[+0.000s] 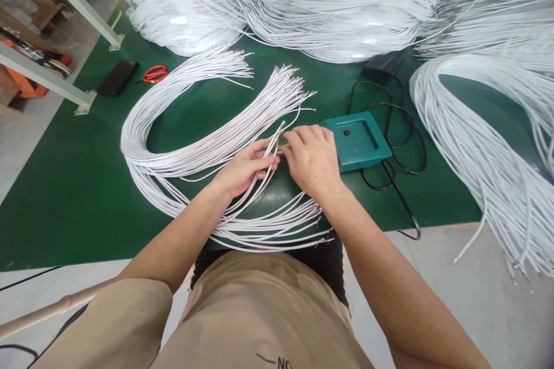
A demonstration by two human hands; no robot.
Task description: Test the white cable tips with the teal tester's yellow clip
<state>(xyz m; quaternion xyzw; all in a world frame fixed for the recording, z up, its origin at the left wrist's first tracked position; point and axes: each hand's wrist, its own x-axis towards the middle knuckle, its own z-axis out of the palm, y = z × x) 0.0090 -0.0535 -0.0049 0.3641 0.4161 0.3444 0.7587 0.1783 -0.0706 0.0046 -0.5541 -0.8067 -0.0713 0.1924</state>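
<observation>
My left hand is closed around several thin white wires, whose ends point up between thumb and fingers. Close against it, my right hand pinches a thin yellow piece at the wire ends; its exact kind is too small to tell. A large curved bundle of white wires lies just beyond my left hand, with many tips fanned out toward the middle. More loose wires run below my hands along the table's front edge.
Right of my right hand sits a green shallow-topped device with a black cable. Red-handled scissors and a black case lie at left. Big wire bundles line the back; another bundle overhangs the front edge at right.
</observation>
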